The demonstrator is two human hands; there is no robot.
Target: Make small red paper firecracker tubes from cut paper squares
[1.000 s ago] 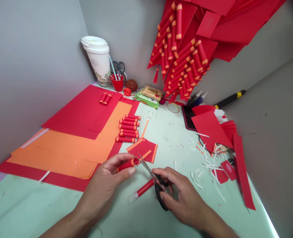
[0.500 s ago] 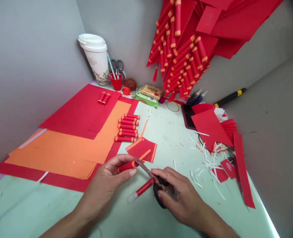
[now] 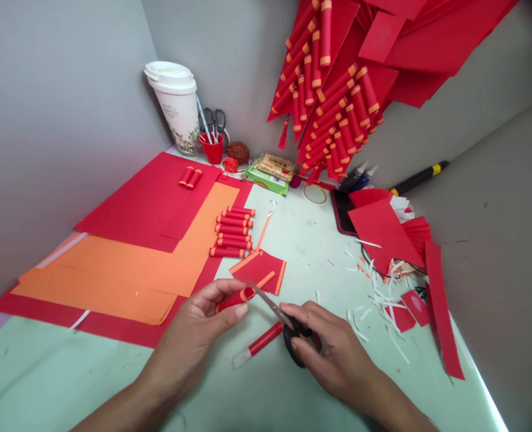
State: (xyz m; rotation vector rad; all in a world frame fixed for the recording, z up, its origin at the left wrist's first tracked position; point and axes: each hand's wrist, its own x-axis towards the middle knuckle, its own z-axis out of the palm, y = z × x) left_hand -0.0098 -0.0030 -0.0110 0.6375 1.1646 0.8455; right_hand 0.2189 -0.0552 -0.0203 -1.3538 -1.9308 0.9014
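My left hand (image 3: 212,312) pinches a rolled red paper tube (image 3: 235,299) with orange ends, its open end facing right. In my right hand (image 3: 324,345) are black-handled scissors (image 3: 293,333), their blades pointing up and left beside the tube's open end. Beneath the scissors lies a red marker (image 3: 266,339) with a clear cap. Just beyond my hands are flat red paper pieces (image 3: 257,268) edged with orange strips. Behind those, several finished red paper tubes (image 3: 232,230) lie in a row.
Large red sheets (image 3: 144,198) and orange sheets (image 3: 113,276) cover the left side. White paper scraps (image 3: 385,300), a phone (image 3: 341,213) and red paper lie on the right. At the back stand a white cup (image 3: 176,108) and a red pot (image 3: 212,150). Strings of paper firecrackers (image 3: 333,120) hang above.
The scissors' blades have closed up and drawn slightly right, away from the tube's end. My left hand still holds the tube in nearly the same place.
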